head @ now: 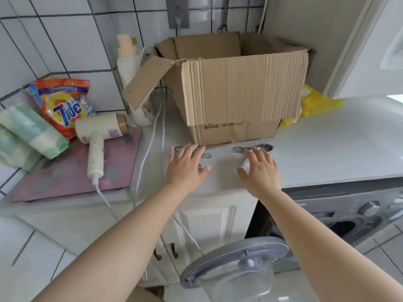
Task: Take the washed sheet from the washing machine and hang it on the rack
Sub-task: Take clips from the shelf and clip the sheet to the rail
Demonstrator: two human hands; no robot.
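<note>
Left hand [188, 163] and right hand [260, 171]: spread flat, empty, over countertop [327, 144]; washing machine [349, 216] door [235, 264] open for unloading, sheet unseen.

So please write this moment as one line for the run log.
step: before sheet | left hand: open, on countertop | right hand: open, on countertop | washing machine door: open | sheet: not visible

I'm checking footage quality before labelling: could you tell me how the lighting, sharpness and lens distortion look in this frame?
Head view: soft, even daylight, with only faint shadows under the left hand and right hand; wide-angle bending of the wall tiles and countertop; the washing machine door and forearms near the bottom edge look softer; the cardboard box print is partly unreadable.
</note>
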